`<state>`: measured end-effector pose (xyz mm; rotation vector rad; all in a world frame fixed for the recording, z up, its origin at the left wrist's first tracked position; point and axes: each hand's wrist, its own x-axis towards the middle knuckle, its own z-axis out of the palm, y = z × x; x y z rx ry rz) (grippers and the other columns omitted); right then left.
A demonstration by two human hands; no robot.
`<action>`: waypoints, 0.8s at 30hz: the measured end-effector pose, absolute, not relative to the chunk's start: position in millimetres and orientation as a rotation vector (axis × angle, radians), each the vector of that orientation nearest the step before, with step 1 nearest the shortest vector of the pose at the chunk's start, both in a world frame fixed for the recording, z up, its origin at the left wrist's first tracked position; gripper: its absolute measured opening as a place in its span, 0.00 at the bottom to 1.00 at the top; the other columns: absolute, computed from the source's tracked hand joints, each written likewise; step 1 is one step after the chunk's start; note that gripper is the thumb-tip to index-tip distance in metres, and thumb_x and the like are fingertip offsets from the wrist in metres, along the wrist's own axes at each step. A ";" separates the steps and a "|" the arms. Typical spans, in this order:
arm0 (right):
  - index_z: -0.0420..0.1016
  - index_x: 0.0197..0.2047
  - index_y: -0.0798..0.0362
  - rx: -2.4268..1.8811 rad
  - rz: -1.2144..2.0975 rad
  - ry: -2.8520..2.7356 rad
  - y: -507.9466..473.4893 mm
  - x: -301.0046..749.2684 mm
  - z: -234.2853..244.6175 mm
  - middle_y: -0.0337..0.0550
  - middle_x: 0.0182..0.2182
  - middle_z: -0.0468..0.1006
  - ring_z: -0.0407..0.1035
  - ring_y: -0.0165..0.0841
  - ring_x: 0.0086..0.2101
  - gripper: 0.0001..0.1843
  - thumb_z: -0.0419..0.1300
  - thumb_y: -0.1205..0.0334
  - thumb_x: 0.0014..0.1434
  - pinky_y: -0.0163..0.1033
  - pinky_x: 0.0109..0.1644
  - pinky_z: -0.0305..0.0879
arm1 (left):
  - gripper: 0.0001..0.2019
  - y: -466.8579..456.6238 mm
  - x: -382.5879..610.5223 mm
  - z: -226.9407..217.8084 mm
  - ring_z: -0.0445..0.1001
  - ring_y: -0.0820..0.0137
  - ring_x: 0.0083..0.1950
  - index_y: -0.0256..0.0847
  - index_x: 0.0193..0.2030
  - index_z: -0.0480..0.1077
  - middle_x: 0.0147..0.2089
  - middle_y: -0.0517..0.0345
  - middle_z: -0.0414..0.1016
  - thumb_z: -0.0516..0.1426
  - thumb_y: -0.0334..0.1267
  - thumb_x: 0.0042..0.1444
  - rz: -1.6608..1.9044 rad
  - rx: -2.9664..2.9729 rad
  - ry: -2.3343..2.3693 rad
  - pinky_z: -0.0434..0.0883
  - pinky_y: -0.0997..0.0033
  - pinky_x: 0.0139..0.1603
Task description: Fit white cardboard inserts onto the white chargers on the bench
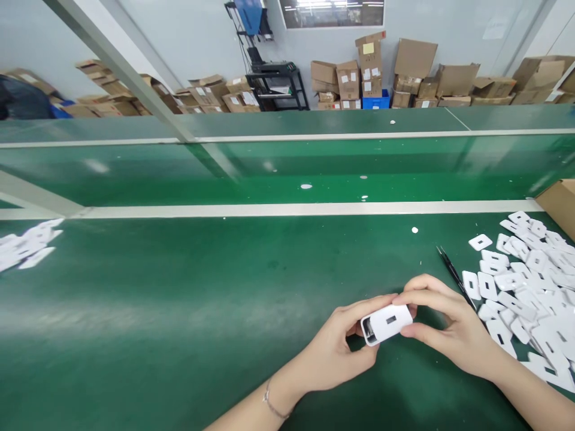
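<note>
Both my hands hold a small white plastic housing [385, 323] with a rectangular slot in its top face, just above the green table [179, 299]. My left hand [341, 347] pinches its left end with thumb and fingers. My right hand [442, 323] grips the right end, fingers curled over the top. To the right lies a heap of several flat white plastic plates with slots [525, 293]. Black tweezers [454, 276] lie on the table just beyond my right hand.
A brown cardboard box [559, 203] stands at the right edge. Another small heap of white plates [27, 245] lies at the far left. A green conveyor belt [287, 170] runs across behind the table. Cardboard boxes [372, 72] and a black cart [276, 84] line the back wall.
</note>
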<state>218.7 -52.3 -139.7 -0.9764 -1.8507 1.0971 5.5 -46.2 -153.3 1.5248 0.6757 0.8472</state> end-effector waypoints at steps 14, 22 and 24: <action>0.68 0.56 0.37 -1.117 1.460 -1.616 -53.2 211.2 -141.9 0.44 0.52 0.64 0.66 0.36 0.50 0.18 0.59 0.56 0.62 0.41 0.51 0.71 | 0.19 -45.2 1.7 -150.2 0.72 0.62 0.56 0.54 0.59 0.67 0.60 0.55 0.71 0.56 0.39 0.61 0.829 1.320 0.669 0.70 0.68 0.49; 0.67 0.58 0.44 -1.060 1.712 -1.500 -48.1 209.3 -143.8 0.47 0.57 0.67 0.63 0.37 0.57 0.20 0.54 0.51 0.64 0.44 0.59 0.65 | 0.31 -49.5 -1.7 -152.3 0.47 0.60 0.72 0.57 0.67 0.49 0.73 0.56 0.46 0.53 0.28 0.61 0.864 1.592 0.712 0.64 0.65 0.62; 0.71 0.55 0.44 -1.020 1.678 -1.586 -49.1 210.1 -140.9 0.46 0.57 0.67 0.64 0.36 0.56 0.17 0.52 0.53 0.66 0.42 0.58 0.65 | 0.31 -50.6 -2.0 -151.8 0.45 0.60 0.73 0.57 0.67 0.49 0.73 0.55 0.44 0.53 0.27 0.61 0.852 1.613 0.700 0.64 0.64 0.62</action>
